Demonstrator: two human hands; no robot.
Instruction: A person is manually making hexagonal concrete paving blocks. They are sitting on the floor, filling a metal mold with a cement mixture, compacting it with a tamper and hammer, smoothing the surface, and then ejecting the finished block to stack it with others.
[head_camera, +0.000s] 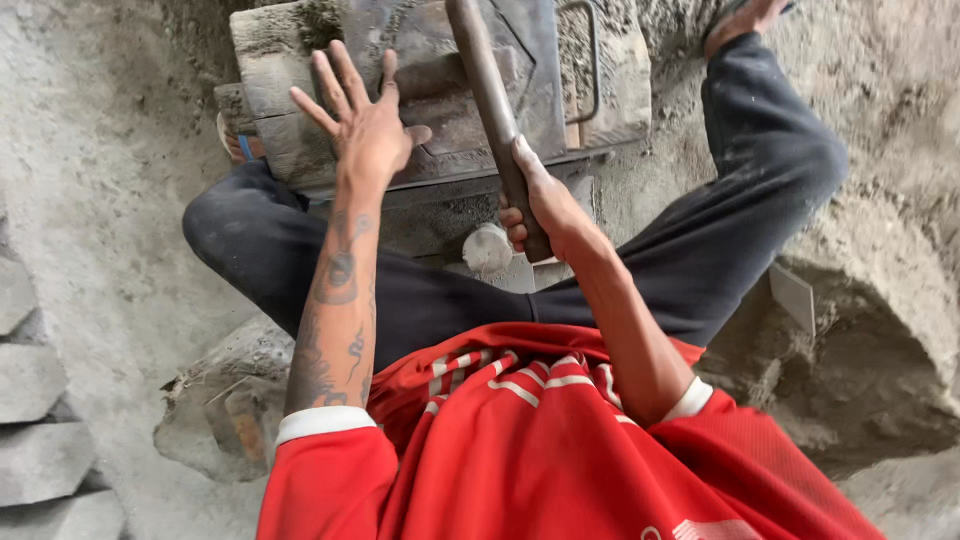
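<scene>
The person's right hand (540, 205) has its grip wrapped firmly around a long dark handle (490, 105), fingers curled round the lower end while the shaft runs up and away across a heavy metal mould box (560, 90). The mould box sits on the ground between the person's spread knees, caked with grey cement dust; it appears to be a block press, though its far side runs out of view. The left hand (365, 130) hovers over the box's near-left corner with its grip wide, all fingers splayed and holding nothing; whether the palm touches the metal cannot be told. A thin wire loop (590, 60) sticks out on the box's right side. Grey concrete blocks (35, 420) are stacked at the far left, on the dusty ground (110, 200).
</scene>
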